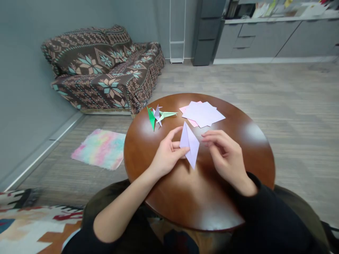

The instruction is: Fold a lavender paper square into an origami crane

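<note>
A lilac sheet of origami paper (192, 145), folded into a long diamond, is pinched at its left side in my left hand (169, 151). The thumb lies over its front and the other fingers are behind it. Just right of the diamond, apart from it, my right hand (225, 155) hovers with fingers loosely curved and nothing visible in them. Beyond my left hand stand folded paper cranes: a green one (151, 118), a purple one (157, 113) and a pale green one (167, 115).
Overlapping lilac and pink paper sheets (202, 113) lie toward the far side of the round brown table (148, 162). Past it are a sofa (106, 70) with a patterned cover, a pastel rug (100, 149), a grey fridge (208, 33) and kitchen cabinets (265, 40).
</note>
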Motion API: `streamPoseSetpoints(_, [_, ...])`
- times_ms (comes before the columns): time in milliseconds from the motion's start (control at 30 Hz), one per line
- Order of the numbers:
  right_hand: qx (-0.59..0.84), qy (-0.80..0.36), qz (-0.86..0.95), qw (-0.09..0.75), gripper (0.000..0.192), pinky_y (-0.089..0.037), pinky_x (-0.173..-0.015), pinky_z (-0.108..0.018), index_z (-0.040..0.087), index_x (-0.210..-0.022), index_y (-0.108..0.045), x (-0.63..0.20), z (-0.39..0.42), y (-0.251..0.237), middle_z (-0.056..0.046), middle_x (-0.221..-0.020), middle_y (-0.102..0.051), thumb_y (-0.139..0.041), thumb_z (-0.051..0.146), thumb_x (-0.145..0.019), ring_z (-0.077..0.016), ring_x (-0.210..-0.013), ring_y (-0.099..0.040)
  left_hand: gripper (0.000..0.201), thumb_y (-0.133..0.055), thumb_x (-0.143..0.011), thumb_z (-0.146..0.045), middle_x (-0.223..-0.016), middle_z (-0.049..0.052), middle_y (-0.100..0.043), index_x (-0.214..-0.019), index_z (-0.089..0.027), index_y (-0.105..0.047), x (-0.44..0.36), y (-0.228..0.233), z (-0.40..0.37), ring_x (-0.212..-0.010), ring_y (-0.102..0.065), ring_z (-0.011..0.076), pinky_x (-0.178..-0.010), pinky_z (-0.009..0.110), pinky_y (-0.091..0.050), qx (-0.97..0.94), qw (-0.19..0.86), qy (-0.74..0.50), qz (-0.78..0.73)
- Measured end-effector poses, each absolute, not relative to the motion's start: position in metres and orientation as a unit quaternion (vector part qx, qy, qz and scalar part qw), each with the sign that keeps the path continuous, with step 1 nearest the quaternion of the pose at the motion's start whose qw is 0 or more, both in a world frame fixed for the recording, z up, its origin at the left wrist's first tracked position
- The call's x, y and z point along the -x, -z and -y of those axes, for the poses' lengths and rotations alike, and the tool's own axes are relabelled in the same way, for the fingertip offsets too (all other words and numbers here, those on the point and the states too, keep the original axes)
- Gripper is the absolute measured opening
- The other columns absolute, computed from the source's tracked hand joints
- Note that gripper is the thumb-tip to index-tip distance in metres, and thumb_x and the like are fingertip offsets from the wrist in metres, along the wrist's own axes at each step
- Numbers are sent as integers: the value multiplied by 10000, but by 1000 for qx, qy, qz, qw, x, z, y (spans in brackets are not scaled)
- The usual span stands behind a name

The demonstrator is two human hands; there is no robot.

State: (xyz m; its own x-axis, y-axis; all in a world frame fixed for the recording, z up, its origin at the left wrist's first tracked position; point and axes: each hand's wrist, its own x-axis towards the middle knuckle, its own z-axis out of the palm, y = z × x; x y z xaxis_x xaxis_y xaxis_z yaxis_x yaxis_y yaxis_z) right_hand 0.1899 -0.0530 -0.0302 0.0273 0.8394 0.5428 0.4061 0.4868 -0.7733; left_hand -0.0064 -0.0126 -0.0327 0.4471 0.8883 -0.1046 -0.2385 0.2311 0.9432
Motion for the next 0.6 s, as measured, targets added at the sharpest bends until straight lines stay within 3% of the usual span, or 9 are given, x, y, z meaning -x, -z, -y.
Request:
streamPoseSetpoints(100, [509,-337,592,525,133,-570,-724,-340,209,-1068,-693,-189,54,29,-54,-931,-709,-684,238,-938,-196,-821,-687,635,-856,-774,-284,-950,95,-815,-1337,-136,-603,5,33,12,-846,-788,237,-812,317,-606,-504,698,-381,-337])
streamPoseSetpoints(233, [507,-447,565,473,184,-523,-568,-278,189,-878,-697,-189,54,28,-19,-742,-691,-761,360,-891,-154,-634,-636,393,-838,-804,-315,-992,100,-811,-1117,-126,-695,4,33,13,-884,-787,239,-872,326,-601,-519,697,-385,-312])
streamPoseSetpoints(400, [480,-486,533,500,237,-539,-527,-259,188,-844,-682,-188,54,26,-13,-669,-720,-833,371,-828,-153,-580,-660,398,-819,-841,-340,-985,105,-796,-1138,-128,-660,4,36,13,-901,-774,224,-860,313,-596,-507,723,-357,-306])
streamPoseSetpoints(500, [469,-496,537,496,251,-528,-505,-244,188,-837,-682,-187,54,24,-19,-675,-736,-841,381,-820,-150,-575,-668,426,-800,-859,-385,-924,98,-778,-1155,-131,-630,5,37,13,-789,-762,204,-793,324,-609,-482,754,-333,-297])
streamPoseSetpoints(600, [476,-489,549,482,245,-473,-454,-233,191,-832,-681,-188,54,24,-1,-660,-716,-816,395,-847,-111,-489,-587,399,-754,-897,-411,-840,61,-736,-1158,-141,-619,7,37,13,-665,-712,154,-674,263,-583,-466,767,-328,-294])
